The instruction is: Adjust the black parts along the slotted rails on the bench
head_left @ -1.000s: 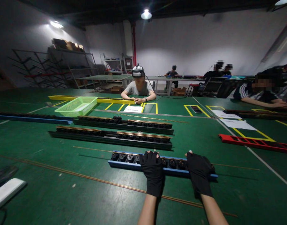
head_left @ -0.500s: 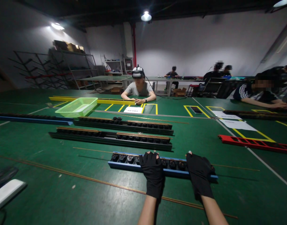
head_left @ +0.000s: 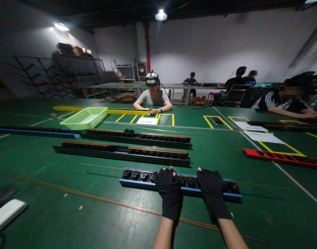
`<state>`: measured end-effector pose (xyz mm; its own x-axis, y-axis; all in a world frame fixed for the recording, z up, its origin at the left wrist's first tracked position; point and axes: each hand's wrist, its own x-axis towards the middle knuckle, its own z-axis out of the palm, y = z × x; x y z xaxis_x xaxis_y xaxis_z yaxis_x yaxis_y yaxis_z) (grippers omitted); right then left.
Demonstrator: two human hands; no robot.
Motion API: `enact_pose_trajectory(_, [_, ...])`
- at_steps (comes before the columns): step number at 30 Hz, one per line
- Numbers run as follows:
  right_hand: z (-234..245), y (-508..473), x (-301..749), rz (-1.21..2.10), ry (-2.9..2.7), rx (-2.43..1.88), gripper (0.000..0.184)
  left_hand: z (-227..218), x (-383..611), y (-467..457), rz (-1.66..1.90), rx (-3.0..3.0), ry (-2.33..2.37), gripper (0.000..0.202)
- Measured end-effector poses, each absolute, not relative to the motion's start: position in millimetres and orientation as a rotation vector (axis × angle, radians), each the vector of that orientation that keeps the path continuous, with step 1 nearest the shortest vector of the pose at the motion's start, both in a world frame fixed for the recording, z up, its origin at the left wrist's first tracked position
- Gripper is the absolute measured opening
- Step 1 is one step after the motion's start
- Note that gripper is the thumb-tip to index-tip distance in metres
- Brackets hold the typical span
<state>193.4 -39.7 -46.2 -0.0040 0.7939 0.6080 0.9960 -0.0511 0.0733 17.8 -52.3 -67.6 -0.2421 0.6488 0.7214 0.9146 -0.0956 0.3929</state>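
Head view: both gloved hands lie over the blue rail [head_left: 139, 184], which sits on the near part of the green bench [head_left: 70, 224] and carries a row of black modules [head_left: 144, 177].
Left hand [head_left: 168, 190]: across the rail's middle, fingers bent over the far edge; whether they grasp anything I cannot tell, as the glove hides their undersides. Uneven pressing could tilt a module beneath.
Right hand [head_left: 212, 186]: nearer the rail's right end, fingers likewise curled over and hidden, so their hold cannot be told. A harder push here than on the left could make the rail skid or swing.
Thin rod [head_left: 101, 166]: sticks out well past both rail ends; a sleeve or cable catching an overhang could bend it or lever it out of line.
Loose rods [head_left: 122, 204]: run under both forearms in this view, contact unclear; a dropped wrist could roll or kink them.
Nearer black rail [head_left: 137, 158]: just beyond the blue one, with brass rods along its top; a forward slip could knock those askew.
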Motion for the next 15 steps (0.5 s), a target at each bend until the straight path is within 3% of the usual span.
enact_pose_trajectory(15, [-54.7,-39.9,191.2,-0.711,-1.85,-1.871,0.046,-69.4,17.7,-51.6,-1.27,-1.703,-1.847,0.019])
